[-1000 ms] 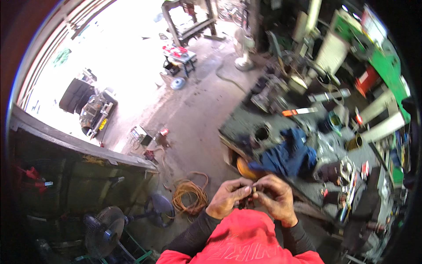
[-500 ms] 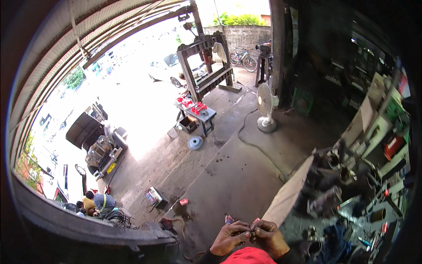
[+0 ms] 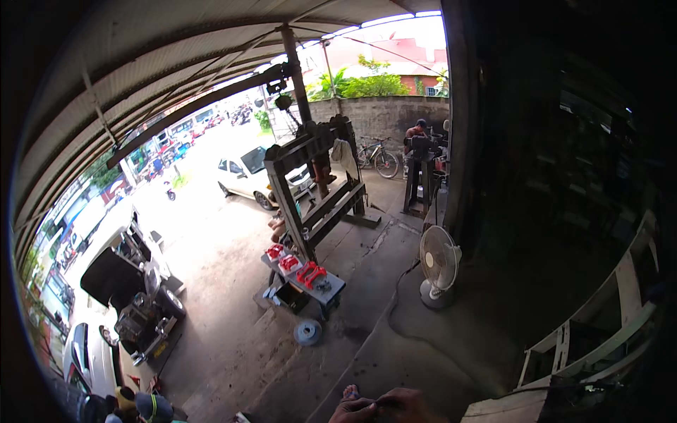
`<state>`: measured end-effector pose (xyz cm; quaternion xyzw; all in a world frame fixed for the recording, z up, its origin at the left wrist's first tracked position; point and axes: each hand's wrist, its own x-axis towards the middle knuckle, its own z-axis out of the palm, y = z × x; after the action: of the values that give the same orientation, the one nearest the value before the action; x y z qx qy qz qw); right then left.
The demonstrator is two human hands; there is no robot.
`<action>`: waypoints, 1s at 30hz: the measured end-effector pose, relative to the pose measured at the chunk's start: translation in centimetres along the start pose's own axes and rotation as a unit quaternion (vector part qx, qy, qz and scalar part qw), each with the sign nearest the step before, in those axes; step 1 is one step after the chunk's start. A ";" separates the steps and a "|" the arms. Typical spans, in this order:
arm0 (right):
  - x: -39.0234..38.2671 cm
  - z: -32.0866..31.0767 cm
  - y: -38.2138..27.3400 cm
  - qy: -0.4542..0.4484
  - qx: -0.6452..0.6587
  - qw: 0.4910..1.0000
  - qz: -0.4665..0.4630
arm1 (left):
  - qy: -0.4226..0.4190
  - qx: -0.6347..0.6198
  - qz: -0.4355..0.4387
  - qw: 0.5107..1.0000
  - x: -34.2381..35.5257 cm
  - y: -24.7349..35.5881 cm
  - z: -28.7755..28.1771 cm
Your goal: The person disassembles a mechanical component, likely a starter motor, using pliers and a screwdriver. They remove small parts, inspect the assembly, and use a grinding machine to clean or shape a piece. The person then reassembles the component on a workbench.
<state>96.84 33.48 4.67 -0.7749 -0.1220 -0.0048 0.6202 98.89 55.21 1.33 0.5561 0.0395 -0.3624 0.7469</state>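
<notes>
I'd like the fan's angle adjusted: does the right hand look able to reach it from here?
Probably not: the right hand is beside the left hand at the picture's lower edge, while the fan stands well ahead on the floor. Nothing visible blocks the way, but the gap looks too wide.

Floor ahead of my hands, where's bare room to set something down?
Bare concrete shows between the disc and the cord, and between the disc and the open-hooded vehicle. It's crowded at the small table: red parts on top, a dark box by its legs.
</notes>
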 end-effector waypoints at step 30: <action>86.3 -36.1 40.7 0.297 0.057 0.952 0.050 | -0.241 0.201 -0.067 0.947 101.1 50.1 -15.3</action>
<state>193.76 6.33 -12.39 -0.7071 0.1059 -0.1967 0.6709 207.70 24.01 -11.01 0.5869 -0.1775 -0.5354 0.5808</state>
